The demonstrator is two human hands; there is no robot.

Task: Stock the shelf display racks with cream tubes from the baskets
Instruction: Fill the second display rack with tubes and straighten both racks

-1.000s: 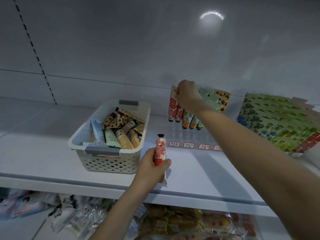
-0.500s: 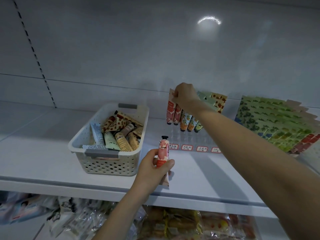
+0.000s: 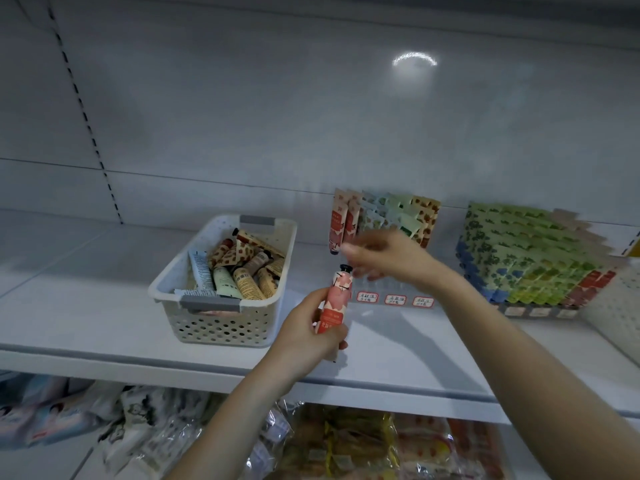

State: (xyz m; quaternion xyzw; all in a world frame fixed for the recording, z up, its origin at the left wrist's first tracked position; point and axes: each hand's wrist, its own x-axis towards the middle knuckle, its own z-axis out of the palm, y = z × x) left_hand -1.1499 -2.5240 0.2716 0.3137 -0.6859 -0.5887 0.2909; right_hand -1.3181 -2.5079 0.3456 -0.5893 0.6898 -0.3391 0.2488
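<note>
- Head view: left hand (image 3: 304, 336) grips a pink cream tube (image 3: 337, 299) round its lower half, black cap up, over the white shelf (image 3: 86, 317).
- Right hand (image 3: 391, 259) is blurred, just above the cap; fingers loosely stretched leftward, nothing seen in them.
- Tube is between the white basket (image 3: 221, 327) and the display rack (image 3: 384, 289).
- Basket holds a loose heap of tubes.
- Rack has a row of standing tubes (image 3: 398, 216) at the back and red-edged labels (image 3: 394, 299) in front.
- Second rack (image 3: 526, 251) at right, packed with green tubes.
</note>
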